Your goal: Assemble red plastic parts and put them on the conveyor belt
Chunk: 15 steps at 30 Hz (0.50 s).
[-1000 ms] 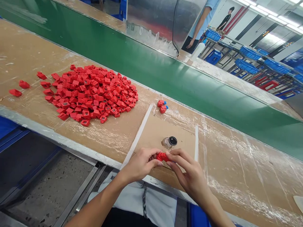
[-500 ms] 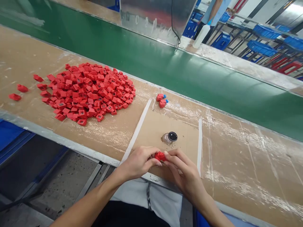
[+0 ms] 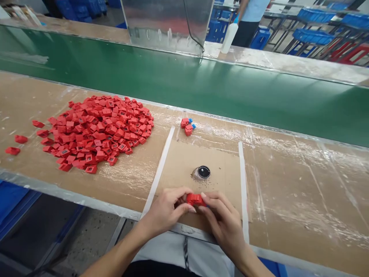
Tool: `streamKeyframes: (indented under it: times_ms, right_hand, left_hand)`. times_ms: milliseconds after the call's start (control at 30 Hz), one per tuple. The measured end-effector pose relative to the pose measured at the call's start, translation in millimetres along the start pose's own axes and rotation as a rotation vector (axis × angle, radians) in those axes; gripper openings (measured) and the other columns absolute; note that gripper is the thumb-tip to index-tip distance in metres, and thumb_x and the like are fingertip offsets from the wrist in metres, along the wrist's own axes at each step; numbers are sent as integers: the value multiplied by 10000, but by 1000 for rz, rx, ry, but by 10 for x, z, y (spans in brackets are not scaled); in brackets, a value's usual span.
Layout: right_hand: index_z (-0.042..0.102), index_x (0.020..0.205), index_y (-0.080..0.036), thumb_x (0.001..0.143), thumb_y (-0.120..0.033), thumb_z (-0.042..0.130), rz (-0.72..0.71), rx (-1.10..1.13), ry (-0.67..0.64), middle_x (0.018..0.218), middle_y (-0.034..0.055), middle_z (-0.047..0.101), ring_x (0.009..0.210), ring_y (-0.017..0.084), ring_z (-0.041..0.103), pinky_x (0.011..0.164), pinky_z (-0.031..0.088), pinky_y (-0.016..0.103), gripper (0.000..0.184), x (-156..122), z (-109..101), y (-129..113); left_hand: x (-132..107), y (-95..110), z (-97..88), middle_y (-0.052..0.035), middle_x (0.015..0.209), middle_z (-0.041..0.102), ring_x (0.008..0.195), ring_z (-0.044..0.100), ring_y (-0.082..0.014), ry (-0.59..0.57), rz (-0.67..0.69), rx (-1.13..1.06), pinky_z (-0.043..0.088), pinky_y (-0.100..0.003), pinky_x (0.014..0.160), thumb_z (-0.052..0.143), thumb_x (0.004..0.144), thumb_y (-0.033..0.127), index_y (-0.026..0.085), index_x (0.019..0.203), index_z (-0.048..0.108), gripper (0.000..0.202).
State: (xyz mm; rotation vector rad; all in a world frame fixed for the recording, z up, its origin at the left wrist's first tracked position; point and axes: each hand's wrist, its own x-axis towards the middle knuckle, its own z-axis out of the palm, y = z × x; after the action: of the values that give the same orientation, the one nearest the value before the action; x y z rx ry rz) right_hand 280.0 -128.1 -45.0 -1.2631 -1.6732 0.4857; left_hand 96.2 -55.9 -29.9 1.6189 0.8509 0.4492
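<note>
Between both hands is a small red plastic piece [image 3: 195, 199], held just above the near edge of the cardboard sheet [image 3: 178, 161]. My left hand [image 3: 168, 206] pinches its left end between thumb and fingers. On its right end the fingertips of my right hand [image 3: 223, 213] are closed, and a bit of blue shows beside them. Just beyond the hands stands a small round pot of dark liquid [image 3: 204, 172], with dark specks around it. Two red pieces with blue tips [image 3: 187, 127] lie past the far edge of the sheet.
A large heap of red plastic pieces [image 3: 100, 130] covers the bench to the left, with several loose ones beside it. Behind runs a green conveyor belt [image 3: 161, 80]. A white bottle [image 3: 230, 37] stands on its far side, near a person in blue [image 3: 253, 15].
The view has levelled and shifted, so the bench appears less slanted. Both hands still hold the red piece, which now shows more of its side and a bit of blue.
</note>
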Motion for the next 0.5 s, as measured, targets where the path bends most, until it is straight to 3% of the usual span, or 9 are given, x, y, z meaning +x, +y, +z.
streamKeyframes:
  times_ms: [100, 367, 500]
  right_hand:
    - [616, 1040, -205, 946, -73, 538, 55, 21, -67, 871, 47, 592, 726, 151, 595, 613, 511, 249, 180, 42, -18, 9]
    - [529, 1288, -205, 925, 32, 480, -32, -75, -118, 876, 54, 513, 715, 138, 506, 583, 472, 230, 436, -4, 19, 12]
    - [554, 1244, -196, 934, 12, 500, -54, -76, -108, 877, 52, 513, 713, 136, 503, 583, 459, 236, 377, -15, 6, 34]
  left_hand:
    - [13, -9, -2, 19, 719, 579, 668, 498, -136, -12, 36, 106, 352, -249, 640, 591, 942, 285, 169, 883, 648, 143]
    - [28, -60, -2, -25, 794, 619, 715, 561, -165, -54, 164, 212, 383, -256, 661, 452, 1013, 335, 166, 903, 583, 241]
    - [47, -59, 2, -15, 764, 609, 684, 548, -160, -36, 181, 245, 371, -255, 639, 459, 1005, 324, 168, 875, 581, 237]
